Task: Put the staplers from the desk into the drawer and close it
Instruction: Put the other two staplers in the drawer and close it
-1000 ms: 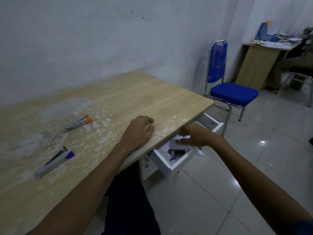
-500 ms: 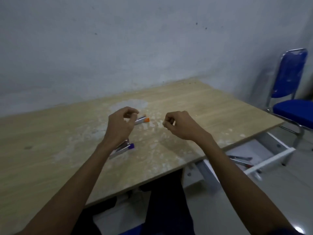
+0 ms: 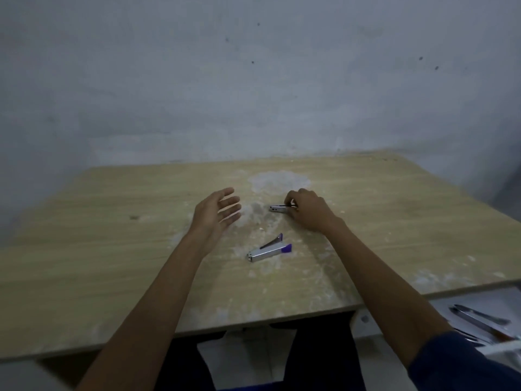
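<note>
Two staplers lie on the wooden desk [image 3: 112, 221]. My right hand [image 3: 308, 210] is closed over the far one, a silver stapler [image 3: 277, 208] whose orange end is hidden under my fingers. A silver stapler with purple ends [image 3: 269, 249] lies nearer to me, between my forearms, untouched. My left hand [image 3: 217, 211] hovers above the desk left of both staplers, fingers spread and holding nothing. At the lower right the white drawer [image 3: 507, 348] stands open under the desk edge, with several metal staplers [image 3: 479, 323] in it.
A grey wall rises right behind the desk. The desk top has white worn patches around the staplers. My dark-clothed legs and a patch of pale floor show below the front edge of the desk.
The view swung left from the drawer to the desk. My right hand left the drawer and closed on the orange-ended stapler. My left hand rose off the desk and spread its fingers.
</note>
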